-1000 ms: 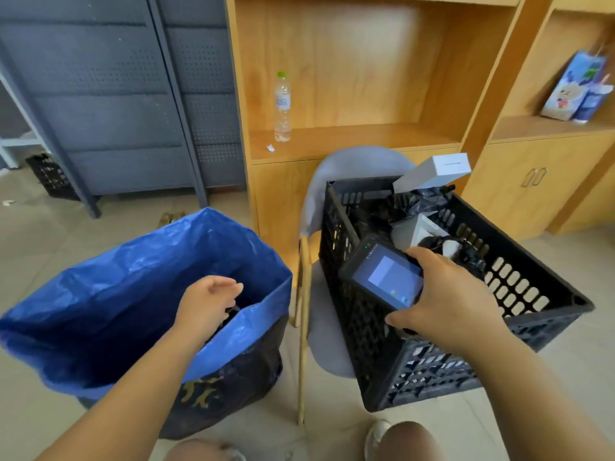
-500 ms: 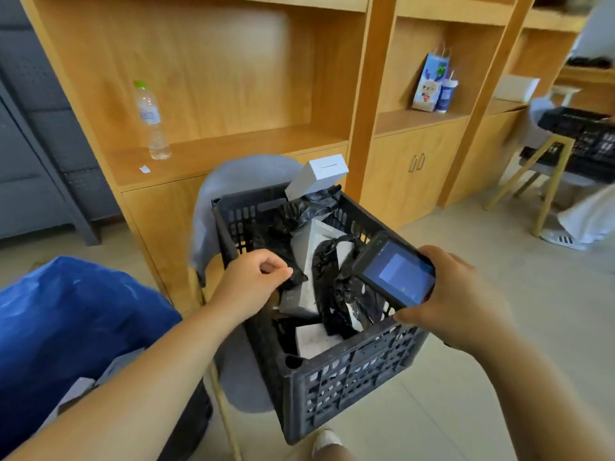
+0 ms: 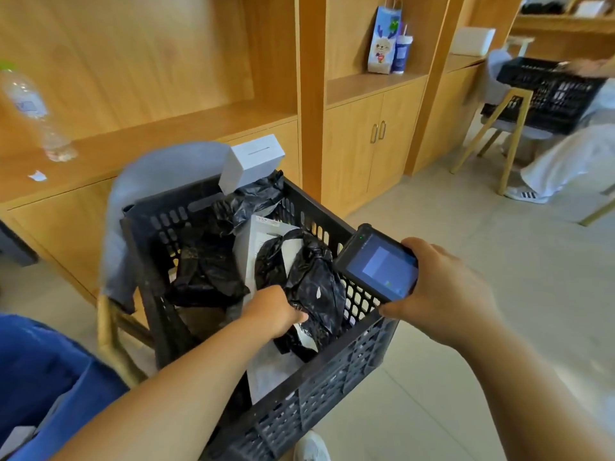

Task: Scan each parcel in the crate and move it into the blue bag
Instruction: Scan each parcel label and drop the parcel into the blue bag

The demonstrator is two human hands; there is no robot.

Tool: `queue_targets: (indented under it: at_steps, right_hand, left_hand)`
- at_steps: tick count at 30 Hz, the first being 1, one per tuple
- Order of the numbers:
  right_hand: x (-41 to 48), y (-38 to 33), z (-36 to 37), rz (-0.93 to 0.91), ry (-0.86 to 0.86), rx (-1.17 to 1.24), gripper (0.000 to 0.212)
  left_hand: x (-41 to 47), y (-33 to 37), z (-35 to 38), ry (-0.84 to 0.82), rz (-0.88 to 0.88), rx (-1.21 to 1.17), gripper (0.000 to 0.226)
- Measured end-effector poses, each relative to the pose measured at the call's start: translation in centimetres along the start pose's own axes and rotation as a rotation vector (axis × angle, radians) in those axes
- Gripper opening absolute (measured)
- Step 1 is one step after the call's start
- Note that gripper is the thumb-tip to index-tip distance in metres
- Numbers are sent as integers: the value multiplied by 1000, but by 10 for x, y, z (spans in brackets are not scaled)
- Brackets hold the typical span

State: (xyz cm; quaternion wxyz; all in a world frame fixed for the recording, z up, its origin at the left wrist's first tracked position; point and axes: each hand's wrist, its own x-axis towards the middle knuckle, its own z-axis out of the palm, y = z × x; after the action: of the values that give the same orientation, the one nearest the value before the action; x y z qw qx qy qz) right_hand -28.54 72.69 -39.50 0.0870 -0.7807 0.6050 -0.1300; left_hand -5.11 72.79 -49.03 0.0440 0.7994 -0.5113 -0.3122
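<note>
The left hand (image 3: 278,312) was down inside the black crate (image 3: 319,387), its fingers curled onto a black-wrapped parcel (image 3: 316,291) near the right wall, though I could not tell how firmly they had closed on it. The right hand (image 3: 442,294) was clamped around the handheld scanner (image 3: 379,262), screen up, just over the crate's right rim. More parcels lay heaped in the crate: other black bags, a pale flat packet (image 3: 266,234), and a white box (image 3: 251,163) perched at the far edge. The blue bag (image 3: 43,371) sat low to the left. The wrap looked slick and loose, so I thought a grip on plastic alone might slip, or the lift might drag neighbours along and topple that box.
</note>
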Motion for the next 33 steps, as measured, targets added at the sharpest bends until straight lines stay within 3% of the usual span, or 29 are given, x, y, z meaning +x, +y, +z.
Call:
queue_targets:
  at_steps: [5,11,16,21,25,33]
  right_hand:
    - [-2,4,4,1,-23,12,88]
    - [-16,2,-1,-3,7,51,89]
    - [-34,-7,-10,-12,45,93,89]
    - [-58,-28,-19,-56,109,157,80]
    - [-74,-51,-20,-118,106,173,84]
    - [-102,-91,-11,-213,3,215,93]
  left_hand:
    - [-5,-4,-14,99,16,-153,40]
    - [-35,-14,-49,363,76,-349,30]
    - [-78,-38,-79,713,217,-274,34]
    - [-132,-75,-98,864,278,-37,33]
    - [-170,-108,-88,815,279,45,36]
    - [-195,-151,-57,526,216,-126,34]
